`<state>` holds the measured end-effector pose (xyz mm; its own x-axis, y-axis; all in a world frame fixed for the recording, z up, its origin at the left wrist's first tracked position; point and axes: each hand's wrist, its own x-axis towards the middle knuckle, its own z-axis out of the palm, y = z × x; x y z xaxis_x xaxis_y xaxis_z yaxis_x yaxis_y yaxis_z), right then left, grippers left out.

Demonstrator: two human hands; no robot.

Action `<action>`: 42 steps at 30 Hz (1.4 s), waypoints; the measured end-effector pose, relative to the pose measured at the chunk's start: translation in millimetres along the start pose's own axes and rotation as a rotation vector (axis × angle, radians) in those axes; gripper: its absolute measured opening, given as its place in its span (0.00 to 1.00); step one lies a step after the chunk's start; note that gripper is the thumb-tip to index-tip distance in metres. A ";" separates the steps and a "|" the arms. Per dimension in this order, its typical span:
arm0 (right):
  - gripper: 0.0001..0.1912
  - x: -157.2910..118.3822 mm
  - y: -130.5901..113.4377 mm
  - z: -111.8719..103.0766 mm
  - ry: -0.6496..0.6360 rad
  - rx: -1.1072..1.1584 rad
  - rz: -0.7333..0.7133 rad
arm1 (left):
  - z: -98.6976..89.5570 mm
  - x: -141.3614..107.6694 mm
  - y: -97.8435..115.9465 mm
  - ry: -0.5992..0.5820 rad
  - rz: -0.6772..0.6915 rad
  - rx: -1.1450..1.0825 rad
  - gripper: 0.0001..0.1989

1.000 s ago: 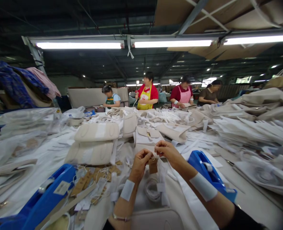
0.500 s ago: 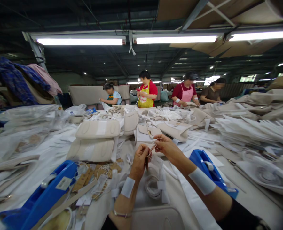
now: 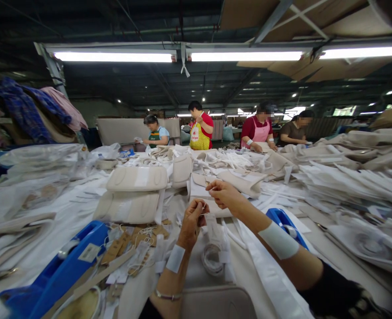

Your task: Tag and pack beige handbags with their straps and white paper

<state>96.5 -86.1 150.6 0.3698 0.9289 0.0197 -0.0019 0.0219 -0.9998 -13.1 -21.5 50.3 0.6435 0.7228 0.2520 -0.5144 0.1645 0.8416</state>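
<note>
A: ok so what have you got in your hands over there?

B: Left hand [image 3: 192,219] is near the middle of the frame, fingers curled in and pinched on a thin white string [image 3: 204,207]. So the string is right at those fingertips, just below center.

A: And the right?

B: Right hand [image 3: 224,195] is a bit higher and off to the right, thumb and fingers drawn narrow. Can't tell from my feed if the string runs all the way up to it, too fine to see. The hands aren't touching, but they're close.

A: What's around them?

B: Loads, lol. Just below the hands there's a coiled cord [image 3: 212,258] on the tabletop. Lower left has a blue tape dispenser [image 3: 59,270] with brown tags [image 3: 116,249] beside it, and a second blue dispenser [image 3: 287,228] is partly behind my right forearm. Left of center, beige bag pieces [image 3: 136,178] are stacked up.

A: Anyone else about?

B: Yep, four people across the far side, one in a yellow apron [image 3: 199,136] near upper center.
</note>
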 end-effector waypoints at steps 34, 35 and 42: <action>0.16 2.6 27.2 -7.2 -0.237 -0.093 -0.123 | -16.5 -0.7 18.4 -0.017 0.066 -0.318 0.13; 0.16 2.8 29.1 -6.1 -0.262 -0.095 -0.123 | -16.8 -0.2 18.2 -0.014 0.081 -0.321 0.13; 0.10 7.2 48.7 3.2 -0.266 -0.057 -0.150 | -16.3 -1.6 24.3 -0.032 0.182 -0.367 0.10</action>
<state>96.1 -77.2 102.1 0.1060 0.9811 0.1619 0.0888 0.1528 -0.9843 -35.8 -7.7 62.6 0.5371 0.7422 0.4007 -0.7862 0.2685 0.5566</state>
